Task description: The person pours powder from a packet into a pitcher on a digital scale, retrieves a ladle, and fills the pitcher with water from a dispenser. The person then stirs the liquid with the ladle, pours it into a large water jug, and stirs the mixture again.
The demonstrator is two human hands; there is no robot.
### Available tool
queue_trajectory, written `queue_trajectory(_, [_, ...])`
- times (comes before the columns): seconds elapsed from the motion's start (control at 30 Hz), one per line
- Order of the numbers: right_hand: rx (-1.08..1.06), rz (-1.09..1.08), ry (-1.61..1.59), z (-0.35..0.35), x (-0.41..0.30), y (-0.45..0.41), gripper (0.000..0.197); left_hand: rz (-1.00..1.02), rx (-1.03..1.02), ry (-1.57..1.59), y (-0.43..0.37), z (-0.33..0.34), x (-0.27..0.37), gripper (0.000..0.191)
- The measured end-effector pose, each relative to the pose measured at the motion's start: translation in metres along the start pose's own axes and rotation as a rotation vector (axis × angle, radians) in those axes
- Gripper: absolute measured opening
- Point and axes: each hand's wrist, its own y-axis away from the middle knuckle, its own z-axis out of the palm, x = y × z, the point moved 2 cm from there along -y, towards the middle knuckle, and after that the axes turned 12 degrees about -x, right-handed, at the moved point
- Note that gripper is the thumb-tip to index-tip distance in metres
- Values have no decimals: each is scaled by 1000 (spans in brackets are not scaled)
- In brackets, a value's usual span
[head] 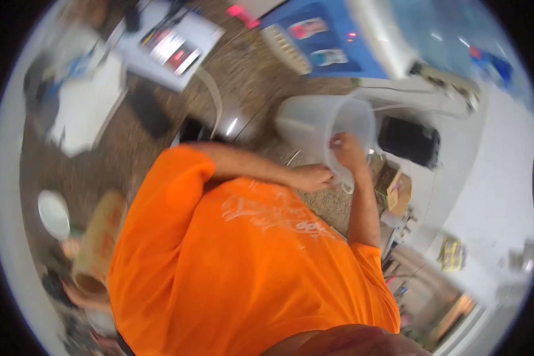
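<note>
A large translucent plastic container (305, 120) lies on its side above a brown speckled surface, its round mouth facing right. Against the lower edge of that mouth, near a small loop, my left hand (313, 177) has its fingers curled on the rim. My right hand (348, 150) reaches into the opening with bent fingers; blur hides whether it holds anything. A thin white strip (293, 157) is beside the container, just above my left hand. My orange shirt fills the lower middle of the view.
A black tray-like object (408, 140) and an open cardboard box (394, 187) stand right of the container. Up left are a white board (204, 33) with packets and white sheets (89, 102). A blue mat (338, 40) lies above. Another person's arm (86, 300) is near a large yellowish roll (100, 240).
</note>
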Motion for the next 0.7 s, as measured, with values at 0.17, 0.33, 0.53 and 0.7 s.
queue_trajectory(0.17, [162, 170, -14, 4, -20, -26, 19, -238, -244, 58, -2, -20, 22, 41])
queue_trajectory(0.33, [193, 440, -37, -7, -35, -17, 15, -296, -279, 40, -1, -30, -20, 44])
queue_trajectory(0.53, [155, 375, -218, 14, -22, -39, 23, -316, -418, 94, -11, -21, -23, 51])
queue_trajectory(0.7, [396, 576, -322, 6, -24, -36, 22, -402, -393, 33, -1, -25, -28, 51])
